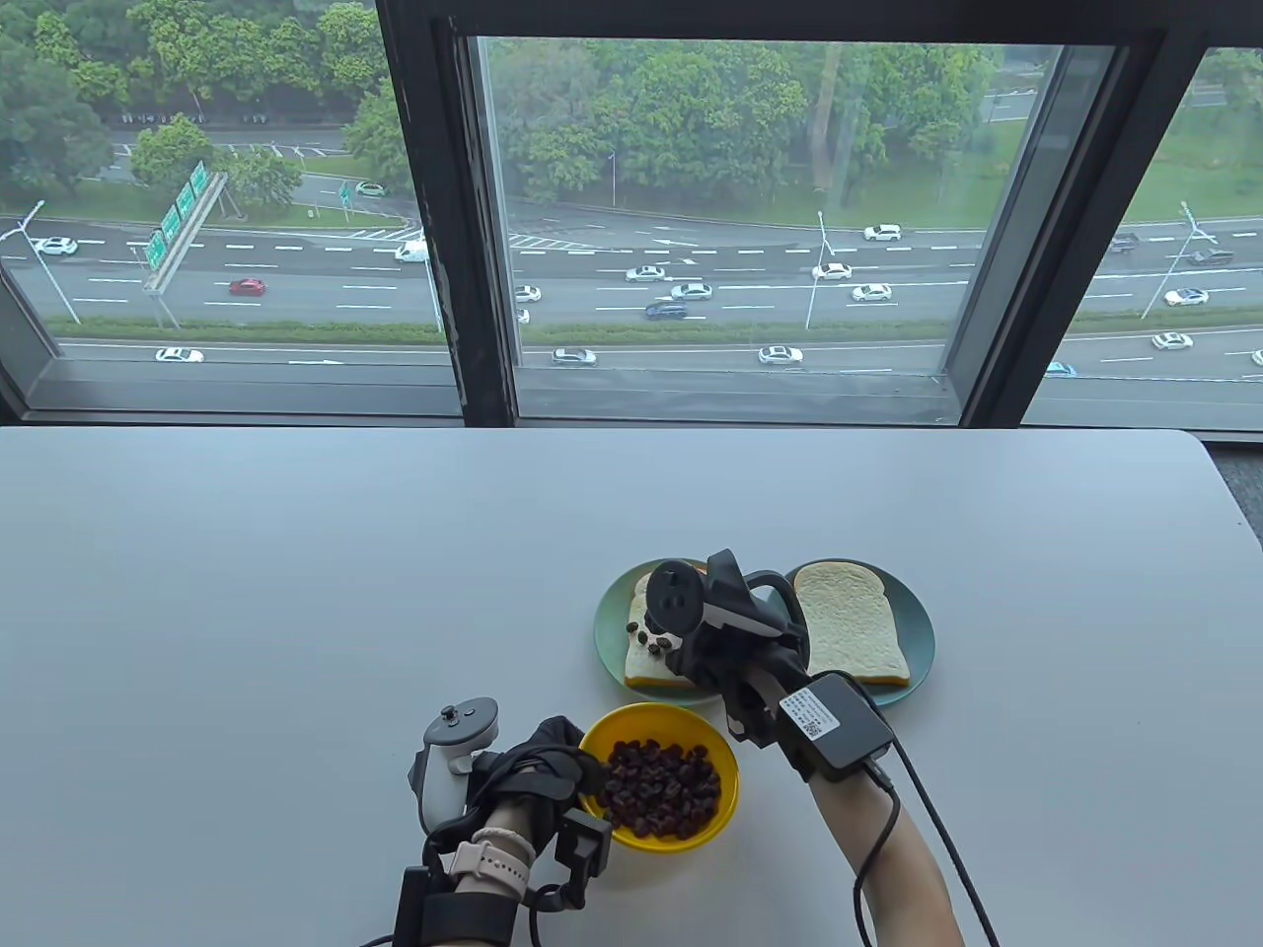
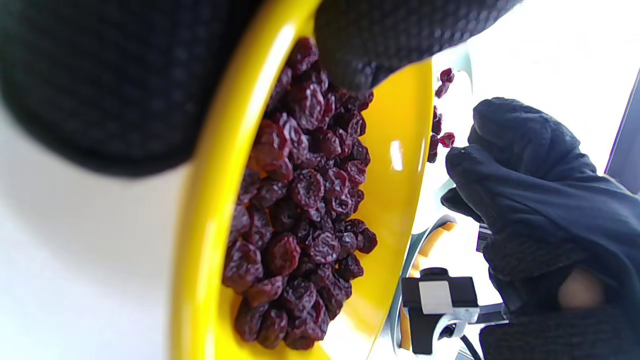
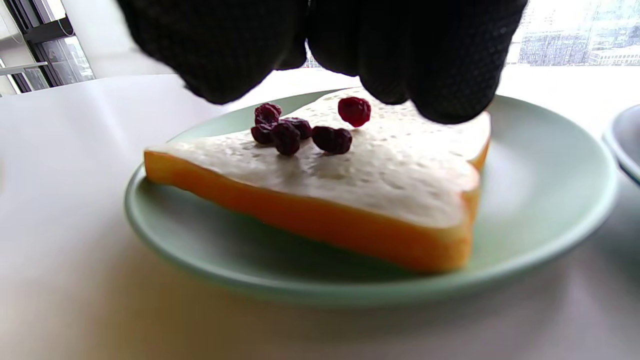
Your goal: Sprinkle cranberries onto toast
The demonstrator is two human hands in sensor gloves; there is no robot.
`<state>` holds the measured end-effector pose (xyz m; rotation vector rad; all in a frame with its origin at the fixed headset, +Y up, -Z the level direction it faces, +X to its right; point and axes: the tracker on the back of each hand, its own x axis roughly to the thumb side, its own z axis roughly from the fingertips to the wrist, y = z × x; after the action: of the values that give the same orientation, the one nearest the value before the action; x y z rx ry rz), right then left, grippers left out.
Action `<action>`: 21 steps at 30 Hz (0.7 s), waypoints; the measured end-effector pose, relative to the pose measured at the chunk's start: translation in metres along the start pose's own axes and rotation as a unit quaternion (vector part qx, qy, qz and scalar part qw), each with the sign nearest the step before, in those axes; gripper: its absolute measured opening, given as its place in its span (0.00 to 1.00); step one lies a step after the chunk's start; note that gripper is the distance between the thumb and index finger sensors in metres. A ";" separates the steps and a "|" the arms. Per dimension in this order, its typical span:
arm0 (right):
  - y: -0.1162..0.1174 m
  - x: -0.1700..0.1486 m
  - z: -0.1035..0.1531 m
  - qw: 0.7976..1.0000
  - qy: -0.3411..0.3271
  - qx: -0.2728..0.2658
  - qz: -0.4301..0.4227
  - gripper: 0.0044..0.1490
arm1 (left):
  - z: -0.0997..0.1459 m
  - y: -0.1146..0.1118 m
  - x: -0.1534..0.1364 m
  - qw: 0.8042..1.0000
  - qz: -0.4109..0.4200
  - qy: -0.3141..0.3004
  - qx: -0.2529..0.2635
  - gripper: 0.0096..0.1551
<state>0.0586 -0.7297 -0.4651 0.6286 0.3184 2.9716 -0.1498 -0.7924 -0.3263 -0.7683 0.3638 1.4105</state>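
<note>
- A slice of toast (image 1: 653, 659) is laid flat on a pale green plate (image 1: 610, 621); its face is white and its crust orange.
- A small cluster of dark red, wrinkled cranberries (image 3: 292, 131) is seen on the toast's top face, gathered together rather than spread out.
- One cranberry (image 3: 354, 110) is seen just above the toast, below the gloved fingertips.
- A heap of cranberries (image 1: 661, 789) is held in a yellow bowl (image 1: 718, 827), which stands on the table near the plate, on its near side.
</note>
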 end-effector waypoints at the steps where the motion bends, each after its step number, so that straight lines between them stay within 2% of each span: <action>1: -0.004 -0.001 0.005 1.000 -0.002 -0.003 -0.006 0.37 | 0.000 0.000 0.000 1.000 0.001 -0.001 -0.001 0.23; 5: -0.020 0.000 0.028 0.999 -0.025 -0.013 -0.034 0.39 | -0.001 -0.001 0.001 1.000 0.007 -0.008 -0.001 0.23; 9: -0.029 0.015 0.055 0.994 -0.085 0.001 -0.062 0.40 | 0.000 0.000 0.002 1.000 0.014 -0.018 0.005 0.23; 13: -0.022 0.036 0.077 0.988 -0.139 0.056 -0.031 0.44 | 0.004 0.000 0.002 0.999 0.035 -0.033 0.013 0.23; 18: -0.011 0.051 0.088 0.984 -0.155 0.081 0.036 0.50 | 0.008 -0.001 0.004 0.998 0.034 -0.044 0.027 0.23; 21: -0.006 0.060 0.093 0.979 -0.172 0.101 0.046 0.52 | 0.008 -0.002 0.004 0.997 0.044 -0.051 0.031 0.23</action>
<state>0.0426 -0.6994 -0.3597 1.1903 0.5777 2.8594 -0.1487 -0.7839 -0.3229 -0.6336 0.3647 1.5084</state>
